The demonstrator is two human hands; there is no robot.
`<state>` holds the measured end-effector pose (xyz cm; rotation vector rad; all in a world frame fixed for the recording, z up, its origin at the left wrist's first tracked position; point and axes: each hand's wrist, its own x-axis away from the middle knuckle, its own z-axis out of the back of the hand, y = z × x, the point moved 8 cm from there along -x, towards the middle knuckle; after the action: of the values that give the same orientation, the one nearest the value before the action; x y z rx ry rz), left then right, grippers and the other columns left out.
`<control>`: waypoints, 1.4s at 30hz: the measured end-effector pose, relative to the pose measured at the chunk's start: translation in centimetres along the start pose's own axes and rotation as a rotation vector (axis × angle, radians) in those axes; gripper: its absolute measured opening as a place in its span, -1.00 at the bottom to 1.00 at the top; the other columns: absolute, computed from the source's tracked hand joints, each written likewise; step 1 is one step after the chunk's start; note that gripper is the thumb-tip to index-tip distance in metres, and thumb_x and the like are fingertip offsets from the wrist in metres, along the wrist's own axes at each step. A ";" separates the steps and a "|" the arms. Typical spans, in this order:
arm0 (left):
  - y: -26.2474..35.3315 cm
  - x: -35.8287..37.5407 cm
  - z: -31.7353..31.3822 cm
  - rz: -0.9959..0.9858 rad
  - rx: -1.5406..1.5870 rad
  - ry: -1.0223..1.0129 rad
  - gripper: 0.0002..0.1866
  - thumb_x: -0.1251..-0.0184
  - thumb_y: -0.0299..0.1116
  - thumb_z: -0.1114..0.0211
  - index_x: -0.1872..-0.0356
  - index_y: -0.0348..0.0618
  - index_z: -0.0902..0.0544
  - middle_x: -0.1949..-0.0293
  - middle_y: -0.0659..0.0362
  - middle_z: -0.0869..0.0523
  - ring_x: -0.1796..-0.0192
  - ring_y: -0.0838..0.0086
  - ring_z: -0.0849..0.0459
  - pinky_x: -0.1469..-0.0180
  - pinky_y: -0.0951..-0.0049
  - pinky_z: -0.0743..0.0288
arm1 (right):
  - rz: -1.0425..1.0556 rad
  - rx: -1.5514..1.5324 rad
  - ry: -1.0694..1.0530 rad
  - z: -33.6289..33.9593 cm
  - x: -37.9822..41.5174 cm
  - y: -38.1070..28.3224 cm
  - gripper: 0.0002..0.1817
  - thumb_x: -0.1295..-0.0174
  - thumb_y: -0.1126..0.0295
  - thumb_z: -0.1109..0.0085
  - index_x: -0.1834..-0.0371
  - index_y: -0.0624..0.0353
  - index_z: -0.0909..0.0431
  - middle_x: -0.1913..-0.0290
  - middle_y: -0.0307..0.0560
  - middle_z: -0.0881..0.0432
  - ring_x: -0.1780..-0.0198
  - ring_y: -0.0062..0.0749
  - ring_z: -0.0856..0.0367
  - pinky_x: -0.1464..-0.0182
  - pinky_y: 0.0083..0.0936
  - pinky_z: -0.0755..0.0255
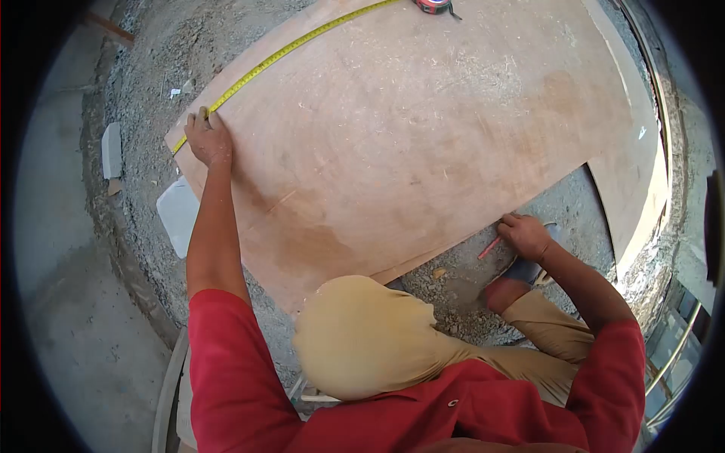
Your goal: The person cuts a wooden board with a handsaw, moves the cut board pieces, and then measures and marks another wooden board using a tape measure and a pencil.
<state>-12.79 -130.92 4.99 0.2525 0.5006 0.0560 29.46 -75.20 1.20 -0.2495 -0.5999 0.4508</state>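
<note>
A large plywood sheet lies flat on the ground in front of me. Along its far left side runs the yellow blade of a tape measure, and the red and black case sits at the top edge of the view. My left hand is closed on the blade near its end, close to the sheet's left corner. A red pencil sticks out of my closed right hand, whose fingertips are right at the sheet's near edge.
My bent knee comes up against the near edge of the sheet. Another board lies at the right. White block pieces rest on the gravel at the left, beside a concrete wall.
</note>
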 end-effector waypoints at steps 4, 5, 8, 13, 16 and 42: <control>6.3 1.5 -2.6 -0.114 -0.047 -0.135 -0.41 -0.49 0.00 -0.24 -0.47 0.06 -0.53 -0.57 -0.07 -0.36 -0.59 -0.23 -0.23 -0.57 -0.14 -0.17 | 0.040 0.101 -0.066 1.1 -0.7 -0.3 -0.89 -0.18 0.35 -0.15 0.26 0.04 -0.60 0.13 -0.13 -0.60 -0.04 -0.18 -0.65 0.01 -0.20 -0.61; 8.1 1.8 -3.1 -0.149 -0.046 -0.165 -0.36 -0.50 0.05 -0.22 -0.53 0.11 -0.47 -0.61 -0.03 -0.31 -0.61 -0.22 -0.20 -0.59 -0.18 -0.13 | 0.050 0.124 -0.091 1.0 -0.9 -0.3 -0.88 -0.18 0.34 -0.15 0.26 0.03 -0.62 0.11 -0.14 -0.61 -0.06 -0.22 -0.64 0.01 -0.23 -0.60; 13.1 2.1 -3.4 -0.219 -0.014 -0.294 -0.29 -0.50 0.16 -0.19 -0.59 0.19 -0.38 -0.65 0.04 -0.25 -0.65 -0.21 -0.09 -0.59 -0.37 0.04 | 0.078 0.190 -0.115 0.7 -1.0 -0.6 -0.89 -0.17 0.33 -0.16 0.28 0.03 -0.62 0.12 -0.16 -0.61 -0.05 -0.24 -0.63 0.02 -0.23 -0.61; 15.7 1.6 -4.9 -0.152 -0.084 -0.401 -0.21 -0.46 0.28 -0.14 -0.64 0.29 -0.28 -0.70 0.12 -0.13 -0.70 -0.20 0.08 -0.57 -0.53 0.28 | -0.072 -0.081 -0.383 0.4 -1.8 -0.5 -0.84 -0.32 0.36 -0.07 0.21 0.20 -0.58 0.19 0.27 -0.69 0.14 0.29 -0.72 0.05 0.05 -0.61; 16.6 1.6 -5.7 -0.061 -0.076 -0.382 -0.20 -0.47 0.28 -0.14 -0.65 0.28 -0.25 -0.71 0.12 -0.10 -0.71 -0.19 0.12 -0.59 -0.50 0.32 | 0.073 -0.095 -0.449 8.8 -7.4 -4.9 -0.80 -0.31 0.37 -0.09 0.05 0.16 -0.53 0.19 0.22 -0.69 0.17 0.28 -0.71 0.14 0.02 -0.61; 17.5 1.7 -6.9 -0.059 -0.139 -0.408 -0.17 -0.43 0.26 -0.20 -0.65 0.24 -0.25 -0.70 0.22 -0.12 -0.74 0.16 0.05 -0.57 -0.54 0.27 | -0.307 0.241 0.883 35.6 -37.6 15.4 -0.29 -0.13 0.12 -0.52 -0.39 0.00 -0.53 -0.31 -0.07 -0.56 -0.27 -0.07 -0.58 -0.22 -0.17 -0.59</control>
<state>-14.47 -112.23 2.79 0.1080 0.0974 -0.0186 -24.39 -76.22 5.93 -0.1018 0.2821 0.0809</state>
